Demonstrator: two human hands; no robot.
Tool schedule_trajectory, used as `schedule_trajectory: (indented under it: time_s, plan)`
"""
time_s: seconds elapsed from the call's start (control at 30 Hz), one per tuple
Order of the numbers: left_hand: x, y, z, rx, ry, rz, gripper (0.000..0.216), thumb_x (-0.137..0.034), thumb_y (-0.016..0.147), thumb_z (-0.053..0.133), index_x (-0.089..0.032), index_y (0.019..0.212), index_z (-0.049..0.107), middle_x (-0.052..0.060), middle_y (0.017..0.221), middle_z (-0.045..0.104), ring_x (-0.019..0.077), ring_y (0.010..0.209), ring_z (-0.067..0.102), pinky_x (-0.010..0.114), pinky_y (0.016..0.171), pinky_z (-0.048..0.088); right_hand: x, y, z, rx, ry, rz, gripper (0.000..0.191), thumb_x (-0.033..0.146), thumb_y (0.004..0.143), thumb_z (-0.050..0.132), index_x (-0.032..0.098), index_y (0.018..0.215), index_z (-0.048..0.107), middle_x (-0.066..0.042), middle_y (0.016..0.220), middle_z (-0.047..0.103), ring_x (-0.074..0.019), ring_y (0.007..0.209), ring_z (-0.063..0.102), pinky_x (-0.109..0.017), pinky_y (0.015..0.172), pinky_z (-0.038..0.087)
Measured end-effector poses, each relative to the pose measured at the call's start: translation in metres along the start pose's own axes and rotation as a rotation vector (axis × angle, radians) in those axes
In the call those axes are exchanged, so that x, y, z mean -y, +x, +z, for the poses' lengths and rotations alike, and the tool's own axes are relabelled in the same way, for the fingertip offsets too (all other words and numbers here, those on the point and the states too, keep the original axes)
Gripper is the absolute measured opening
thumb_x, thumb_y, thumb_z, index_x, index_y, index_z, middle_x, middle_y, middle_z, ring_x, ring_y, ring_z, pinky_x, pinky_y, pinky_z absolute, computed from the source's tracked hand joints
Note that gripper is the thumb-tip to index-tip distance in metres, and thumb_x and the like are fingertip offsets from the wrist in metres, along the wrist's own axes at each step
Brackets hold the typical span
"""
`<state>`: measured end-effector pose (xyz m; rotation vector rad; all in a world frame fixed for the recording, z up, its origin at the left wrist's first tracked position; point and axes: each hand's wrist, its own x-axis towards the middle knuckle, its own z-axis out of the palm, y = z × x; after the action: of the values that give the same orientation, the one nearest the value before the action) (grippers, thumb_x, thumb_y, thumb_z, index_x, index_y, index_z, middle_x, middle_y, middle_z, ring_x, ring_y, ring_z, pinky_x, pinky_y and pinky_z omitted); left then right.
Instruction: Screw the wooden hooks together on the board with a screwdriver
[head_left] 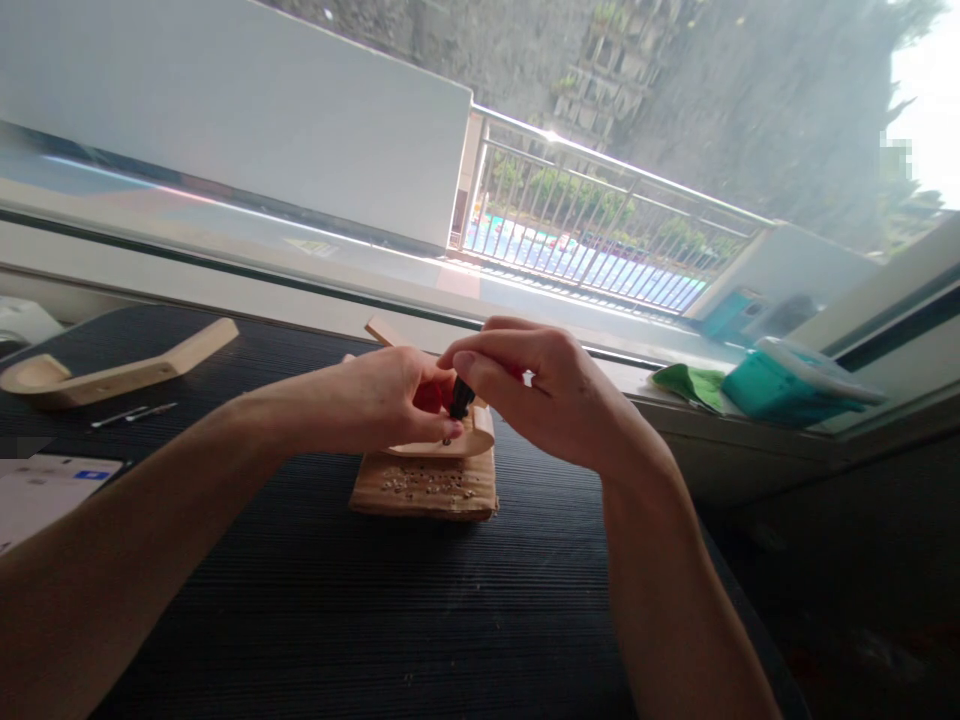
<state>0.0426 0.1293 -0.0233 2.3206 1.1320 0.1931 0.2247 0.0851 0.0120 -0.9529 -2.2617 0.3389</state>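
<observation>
My left hand (pixel 375 405) is closed around a pale wooden spoon-shaped piece (pixel 472 435), pressing it down on a wooden block (pixel 424 490). My right hand (pixel 540 390) is closed on a small tool with a black tip and red handle (pixel 459 398), whose tip touches the wooden piece. Wood chips (pixel 420 483) lie scattered over the block's top. Most of the tool is hidden under my fingers.
A second carved wooden piece (pixel 112 372) lies at the far left of the dark ribbed table (pixel 337 620), with two thin metal tools (pixel 135 412) beside it. A phone or tablet (pixel 45 490) sits at the left edge. Teal containers (pixel 787 385) and a green cloth (pixel 690 385) rest on the windowsill.
</observation>
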Motion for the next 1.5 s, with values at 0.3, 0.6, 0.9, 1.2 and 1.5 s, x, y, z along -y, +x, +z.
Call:
schedule_trajectory:
  time_s: [0.3,0.6,0.9,1.2,1.5]
  plan:
    - [-0.011,0.000,0.008,-0.076,-0.017,0.057,0.040,-0.057,0.074,0.056,-0.019,0.060,0.058,-0.004,0.052,0.053,0.0097,0.048,0.043,0.023,0.043,0.028,-0.001,0.000,0.002,-0.036,0.001,0.086,0.020,0.018,0.088,0.050,0.015,0.084,0.069,0.000,0.076,0.065,-0.0087,0.067,0.051,-0.022,0.059,0.037]
    - [-0.014,0.002,0.008,-0.125,-0.077,-0.047,0.037,-0.055,0.068,0.061,-0.019,0.061,0.057,-0.005,0.053,0.050,0.0091,0.050,0.042,0.022,0.045,0.029,-0.005,-0.001,0.000,-0.030,0.053,0.095,0.021,0.020,0.088,0.050,0.014,0.083,0.069,0.000,0.077,0.064,-0.0088,0.068,0.051,-0.022,0.061,0.039]
    - [-0.009,0.002,0.006,-0.093,-0.254,0.032,0.029,-0.047,0.070,0.063,-0.018,0.068,0.062,-0.004,0.059,0.054,0.0095,0.055,0.046,0.022,0.049,0.033,-0.003,-0.001,-0.001,-0.016,0.068,0.089,0.022,0.022,0.088,0.051,0.014,0.083,0.070,-0.001,0.076,0.063,-0.0093,0.068,0.050,-0.022,0.060,0.037]
    - [-0.002,0.002,0.005,-0.051,-0.319,0.071,0.028,-0.044,0.073,0.063,-0.017,0.064,0.063,-0.004,0.055,0.049,0.0087,0.052,0.042,0.023,0.048,0.029,-0.001,-0.001,0.001,-0.004,0.059,0.111,0.023,0.022,0.088,0.051,0.013,0.081,0.071,0.000,0.073,0.063,-0.0081,0.064,0.048,-0.021,0.055,0.034]
    - [-0.003,0.001,0.005,-0.066,-0.218,0.036,0.040,-0.059,0.071,0.060,-0.019,0.069,0.063,-0.002,0.061,0.056,0.0104,0.054,0.047,0.022,0.048,0.034,-0.004,-0.001,0.000,-0.012,0.064,0.109,0.024,0.023,0.089,0.050,0.013,0.082,0.071,-0.001,0.074,0.064,-0.0087,0.065,0.049,-0.022,0.056,0.035]
